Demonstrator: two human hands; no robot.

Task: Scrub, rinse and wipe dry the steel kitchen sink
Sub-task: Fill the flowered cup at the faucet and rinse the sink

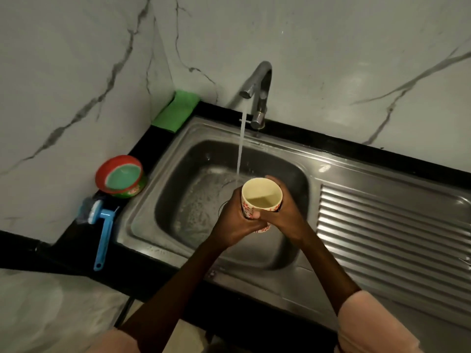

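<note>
While water runs from the tap (257,85) in a thin stream (240,146) into the basin, the steel sink (178,174) sits set into a black counter (142,146) against marbled wall panels, its floor wet and bubbly beneath the stream. Over the basin, just right of the falling water, a cream cup (261,197) with a red flower pattern is held upright in both hands; some liquid seems to lie in its bottom, though the dim light makes that hard to confirm. The left hand (235,220) wraps its fingers around the cup's near side from the left, and the right hand (283,215) curls its fingers round the far and right side, the two hands meeting at the front. To the right of the basin runs the ribbed draining board (387,225). On the counter to the left lie a blue-handled brush (103,235) and, just behind it, a red and green tub (121,177) tilted on its side. A folded green cloth (175,110) rests in the back corner against the wall.
</note>
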